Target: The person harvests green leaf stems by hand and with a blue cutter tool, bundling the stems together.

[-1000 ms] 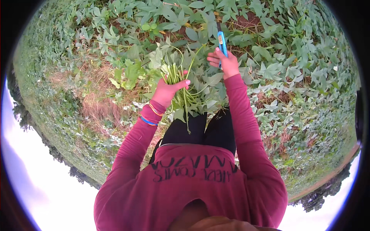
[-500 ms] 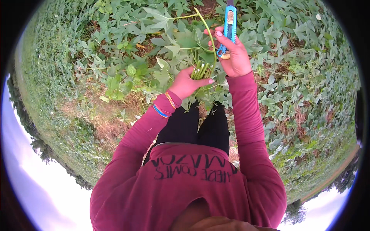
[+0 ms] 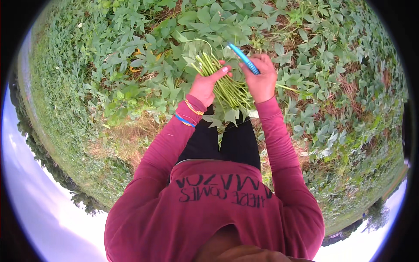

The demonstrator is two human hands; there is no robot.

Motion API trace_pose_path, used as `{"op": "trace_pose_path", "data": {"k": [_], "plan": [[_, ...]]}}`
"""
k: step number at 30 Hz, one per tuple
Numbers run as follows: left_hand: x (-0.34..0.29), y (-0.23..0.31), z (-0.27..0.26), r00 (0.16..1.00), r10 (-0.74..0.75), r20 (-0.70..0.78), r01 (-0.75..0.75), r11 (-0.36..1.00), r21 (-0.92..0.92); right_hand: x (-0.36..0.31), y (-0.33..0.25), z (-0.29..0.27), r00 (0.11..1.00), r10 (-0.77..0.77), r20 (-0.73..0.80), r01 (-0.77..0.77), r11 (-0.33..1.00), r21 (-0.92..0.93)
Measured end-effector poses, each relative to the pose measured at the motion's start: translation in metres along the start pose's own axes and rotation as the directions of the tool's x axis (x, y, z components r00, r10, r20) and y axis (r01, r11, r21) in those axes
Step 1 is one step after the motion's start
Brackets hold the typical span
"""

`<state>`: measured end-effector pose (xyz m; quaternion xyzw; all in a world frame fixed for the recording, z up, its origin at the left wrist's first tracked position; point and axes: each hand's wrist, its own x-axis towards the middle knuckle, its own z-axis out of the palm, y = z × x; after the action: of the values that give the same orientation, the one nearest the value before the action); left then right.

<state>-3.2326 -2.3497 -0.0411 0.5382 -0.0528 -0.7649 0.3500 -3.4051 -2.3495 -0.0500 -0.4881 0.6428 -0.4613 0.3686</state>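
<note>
My left hand [image 3: 204, 87] is closed round a bundle of cut green leaf stalks [image 3: 231, 92], thumb across the front. Their pale cut ends point up and away to the left, and broad green leaves [image 3: 231, 115] hang from the lower end over my legs. Close on the right, my right hand [image 3: 262, 83] grips a blue utility knife [image 3: 242, 57], which slants up to the left over the stalks. Whether its blade is out I cannot make out. A green stem [image 3: 288, 88] sticks out to the right from behind my right hand; whether my fingers hold it is hidden.
Low leafy vines [image 3: 166, 48] cover the ground ahead and on both sides. Patches of dry brown grass [image 3: 128, 135] show between them at the left and the right. My legs [image 3: 238, 144] in black trousers are just below the bundle. Trees stand at the field's edge.
My right hand has come down beside the bundle, and the knife has swung from upright to a leftward slant. The bundle has tilted, showing more stalk length. The long stem no longer stands upright between my hands.
</note>
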Motion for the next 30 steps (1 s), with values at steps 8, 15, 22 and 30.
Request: {"op": "trace_pose_path", "data": {"k": [8, 15, 22, 30], "plan": [[-0.006, -0.050, -0.006, 0.993, -0.054, -0.109, 0.067, 0.991, 0.115, -0.061, 0.050, -0.024, 0.947, 0.172, 0.273, -0.253, 0.921, 0.298], [0.007, -0.029, 0.020, 0.998, -0.032, 0.052, 0.037, 0.993, -0.109, -0.082, 0.114, 0.024, 0.515, 0.720, 0.465, -0.707, 0.050, 0.706], [0.004, 0.061, -0.017, 0.997, 0.003, -0.081, 0.047, 0.799, 0.600, 0.011, 0.243, 0.045, 0.667, 0.688, -0.288, -0.365, 0.638, 0.678], [0.022, 0.010, -0.052, 0.928, -0.342, -0.145, 0.305, 0.478, 0.823, 0.129, 0.464, 0.054, 0.813, 0.582, 0.006, -0.581, 0.812, 0.044]]}}
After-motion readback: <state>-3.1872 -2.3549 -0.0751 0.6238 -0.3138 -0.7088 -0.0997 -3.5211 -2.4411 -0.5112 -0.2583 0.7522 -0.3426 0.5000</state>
